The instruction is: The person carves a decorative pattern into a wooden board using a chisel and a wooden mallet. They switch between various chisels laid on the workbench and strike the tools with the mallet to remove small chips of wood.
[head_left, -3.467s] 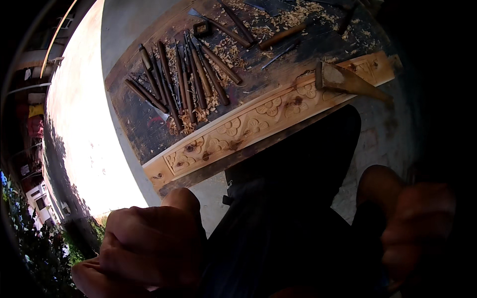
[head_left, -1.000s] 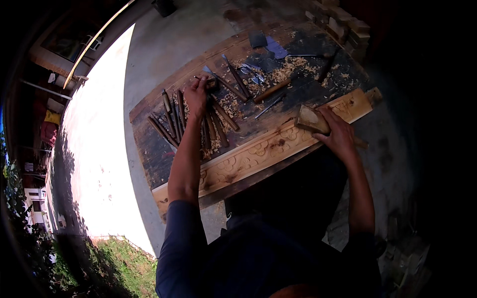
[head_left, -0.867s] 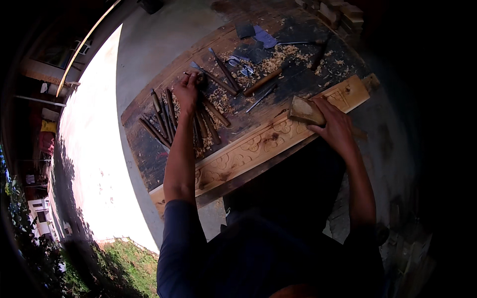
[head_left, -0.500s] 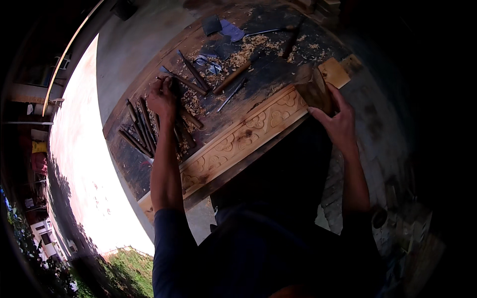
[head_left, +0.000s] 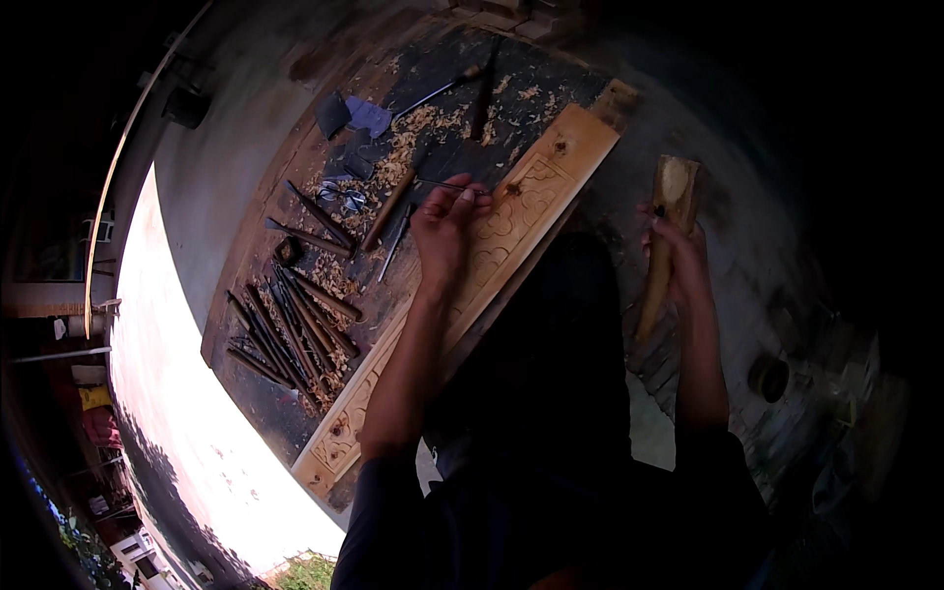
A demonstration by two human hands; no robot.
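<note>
My left hand (head_left: 442, 231) is closed in a pinch over the far part of a carved wooden board (head_left: 511, 231). Between its fingertips is a slim dark carving chisel (head_left: 439, 183), its tip end near the carving. Flower-like shapes in low relief run along the board, which lies slanting along the table's near edge. Off the board to the right, my right hand (head_left: 678, 251) grips a wooden mallet (head_left: 678, 187) by its handle, the thick block head upward. A wooden-handled tool (head_left: 388, 208) and a thin metal tool (head_left: 395, 243) lie left of my left hand.
Several chisels (head_left: 295, 329) lie bunched among shavings on the dark table (head_left: 265, 403). Two more chisels (head_left: 320, 211), eyeglasses (head_left: 344, 197), a purple cloth (head_left: 369, 116) and a long-shafted tool (head_left: 438, 95) lie farther back. Bright sunlit ground (head_left: 167, 393) is at left.
My left hand has moved right from the chisels to the board, now with a slim chisel. My right hand has lifted the mallet off the board's far end. The view has turned.
</note>
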